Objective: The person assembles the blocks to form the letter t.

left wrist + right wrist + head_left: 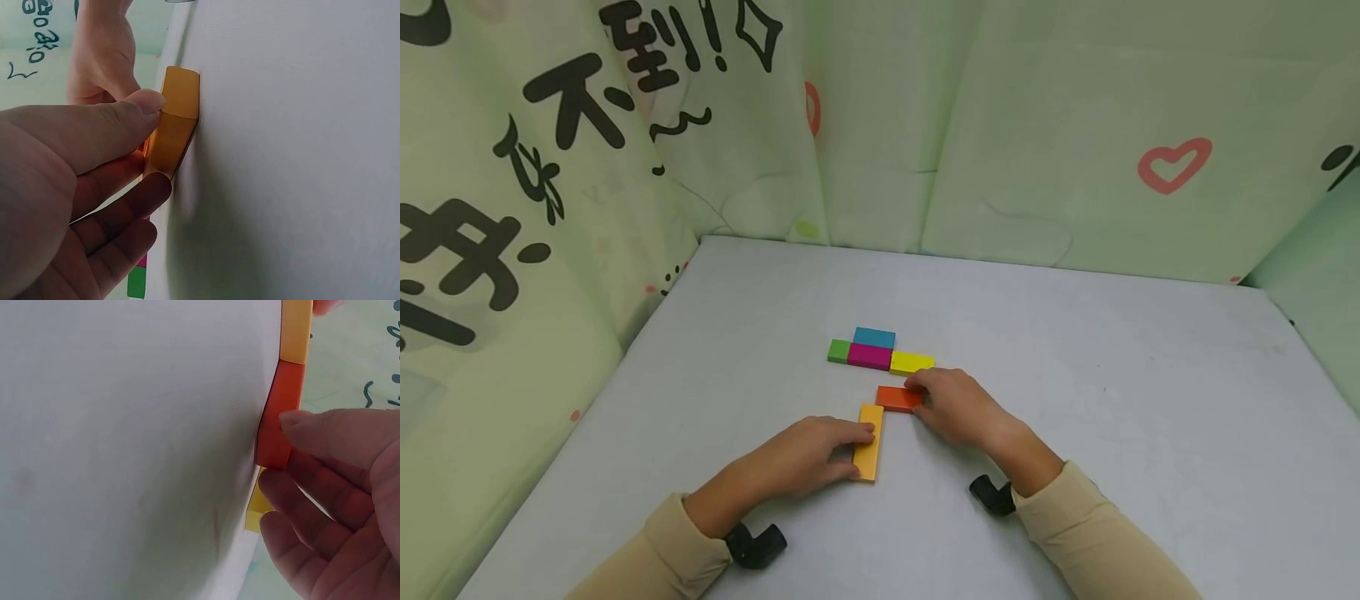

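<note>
1. The left hand (801, 458) pinches the amber block (868, 458) between thumb and fingers; the block lies flat, just right of the palm, its long side running away from the person.
2. The right hand (958, 404) grips the right end of the red-orange block (895, 399), thumb on the near side, fingers on the far side; the rest of the block sticks out left of the fingertips.
3. Between the two sets of fingers, the amber block's far end meets the red-orange block's near left corner.
4. Closest obstacle: the yellow block (912, 362), just beyond the right fingers, which partly cover it; whether they touch it I cannot tell.
5. Beyond and left of the right fingertips, the magenta block (869, 357) adjoins the yellow one, with the green block (838, 351) at its left end and the blue block (874, 337) along its far side.
6. White table (1135, 375) spreads under and around both hands; well beyond the fingers hangs a pale green curtain (1037, 125) with a red heart print (1198, 158).
</note>
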Demonstrator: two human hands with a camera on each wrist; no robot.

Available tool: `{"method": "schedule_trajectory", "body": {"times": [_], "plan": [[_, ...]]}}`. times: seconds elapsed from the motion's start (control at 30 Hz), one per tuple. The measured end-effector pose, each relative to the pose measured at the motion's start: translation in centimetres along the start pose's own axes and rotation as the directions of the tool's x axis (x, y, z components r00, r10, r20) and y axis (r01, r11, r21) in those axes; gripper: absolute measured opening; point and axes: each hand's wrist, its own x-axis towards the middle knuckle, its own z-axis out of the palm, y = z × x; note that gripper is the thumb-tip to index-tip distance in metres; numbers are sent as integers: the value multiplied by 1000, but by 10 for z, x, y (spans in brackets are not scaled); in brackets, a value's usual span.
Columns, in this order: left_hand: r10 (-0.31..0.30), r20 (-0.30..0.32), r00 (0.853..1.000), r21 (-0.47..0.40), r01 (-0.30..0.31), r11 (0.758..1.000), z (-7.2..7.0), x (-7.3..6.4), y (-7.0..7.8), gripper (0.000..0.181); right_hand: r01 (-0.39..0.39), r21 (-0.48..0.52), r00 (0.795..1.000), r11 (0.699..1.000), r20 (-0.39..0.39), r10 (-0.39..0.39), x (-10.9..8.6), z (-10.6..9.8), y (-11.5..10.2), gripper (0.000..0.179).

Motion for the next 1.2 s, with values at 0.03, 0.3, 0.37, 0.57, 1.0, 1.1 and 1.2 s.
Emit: {"method": "schedule_trajectory", "body": {"times": [0.03,0.3,0.37,0.57,1.0,1.1,1.2], "plan": [[-1,-1,1000,1,1,1000,0,0,0,45,-1,-1,1000,1000,2,1,0,0,0,31],[-6,11,1000,1,6,1000,1,0,1,46,2,-15,1000,1000,18,-2,-1,-1,-1,28],[-5,12,1000,5,5,1000,1,0,1,46,3,-19,1000,1000,21,-3,-2,-1,-1,28],[-12,5,1000,10,12,1000,1,0,3,46,4,-16,1000,1000,21,-4,-2,0,-1,27],[-24,-20,1000,5,24,1000,2,2,-1,49,18,-13,1000,1000,8,-18,-2,1,-2,27],[-52,-6,999,-13,52,999,0,4,-2,49,9,-10,1000,1000,10,-9,-2,1,-2,28],[-84,-15,996,-32,83,996,-5,7,-3,48,-6,-6,1000,1000,14,6,-2,1,-3,29]]}}
